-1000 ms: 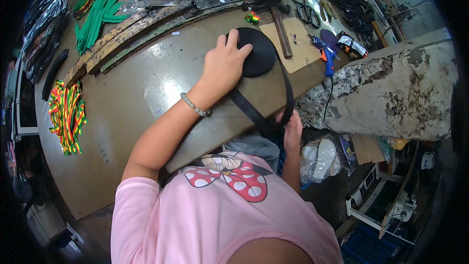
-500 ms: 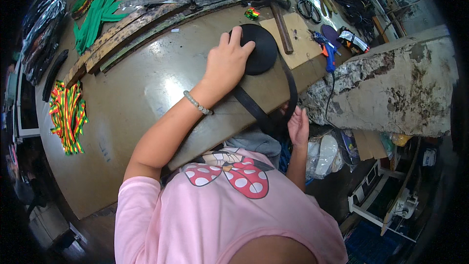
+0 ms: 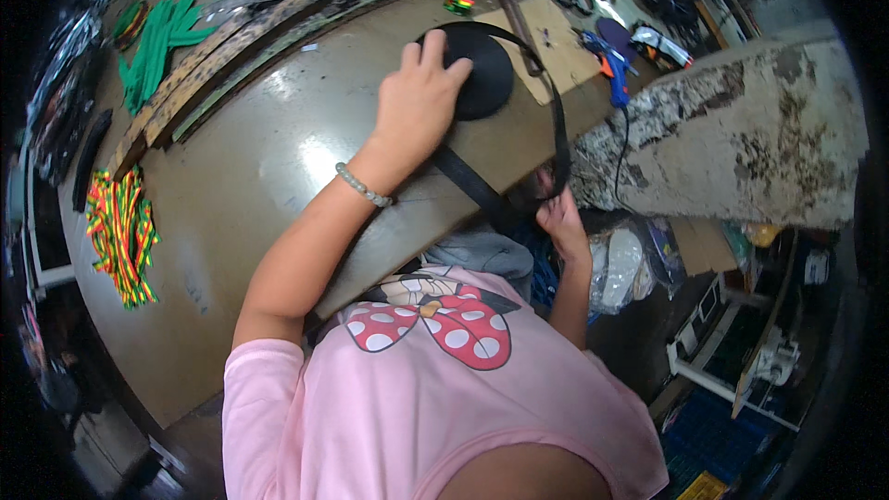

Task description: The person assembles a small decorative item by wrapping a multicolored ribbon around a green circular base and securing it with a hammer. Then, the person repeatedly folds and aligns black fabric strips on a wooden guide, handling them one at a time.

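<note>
**Disc pinned, strap pulled at the desk edge**

Left hand [image 3: 419,102] lies flat, fingers spread, palm down on the black round disc [image 3: 480,74] — it looks like a hold-down, weight keeping the disc from sliding on the smooth desk [image 3: 250,176]. The disc sits near the far right part of the desk, partly over a brown cardboard sheet [image 3: 556,46].

Right hand [image 3: 560,222] is down at the near edge of the desk, fingers curled around the black strap [image 3: 558,120]. The exact pinch is hidden behind the edge, but it reads as closed on the strap. The strap loops from the disc's far side, around its right, down to that hand; a wider black band [image 3: 468,185] runs diagonally from under the left palm to the same spot. It looks taut — one hand anchors, the other tensions.

Around it:
- blue glue gun [image 3: 611,65] just right of the cardboard, cord hanging off the edge
- green strips [image 3: 162,46] and long dark slats [image 3: 213,65] well apart at far left
- red-yellow-green cords [image 3: 118,236] at the left edge
- rough concrete block [image 3: 741,139] right of the desk
</note>
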Available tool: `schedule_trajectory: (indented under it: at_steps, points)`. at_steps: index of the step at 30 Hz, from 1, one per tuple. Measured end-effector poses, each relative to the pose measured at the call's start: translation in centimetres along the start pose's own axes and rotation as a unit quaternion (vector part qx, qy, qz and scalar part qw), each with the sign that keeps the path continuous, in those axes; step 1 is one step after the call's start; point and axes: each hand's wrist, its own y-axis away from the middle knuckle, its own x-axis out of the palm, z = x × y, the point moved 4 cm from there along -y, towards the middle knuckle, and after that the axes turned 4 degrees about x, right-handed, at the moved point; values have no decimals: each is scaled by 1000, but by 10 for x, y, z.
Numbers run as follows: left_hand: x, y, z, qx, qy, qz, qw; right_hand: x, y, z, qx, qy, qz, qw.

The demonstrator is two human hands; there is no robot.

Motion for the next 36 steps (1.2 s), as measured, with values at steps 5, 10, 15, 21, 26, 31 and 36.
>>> schedule_trajectory:
  at_steps: [5, 10, 15, 21, 26, 31, 36]
  points:
    - [-6, -3, 2, -16, 5, 3, 1000, 10, -26, -22, -17, -131, -114, 985]
    - [-7, -5, -2, 1, 13, -13, 1000, -58, 19, -128, 181, 363, -230, 885]
    - [-9, 1, -8, 18, 40, 17, 999, -54, -2, -79, 43, -42, -272, 960]
    - [-37, -7, 22, -51, 109, -6, 993, 7, -35, 29, -6, 20, -210, 978]
    - [-34, -9, 31, -79, 103, -3, 992, 30, -35, 54, 8, 63, -195, 979]
    - [-13, -20, 18, -61, 37, -34, 997, 46, -34, 63, -8, 69, -168, 983]
    - [-10, -26, 14, -51, 10, -21, 998, 13, -26, 4, -16, 2, -133, 991]
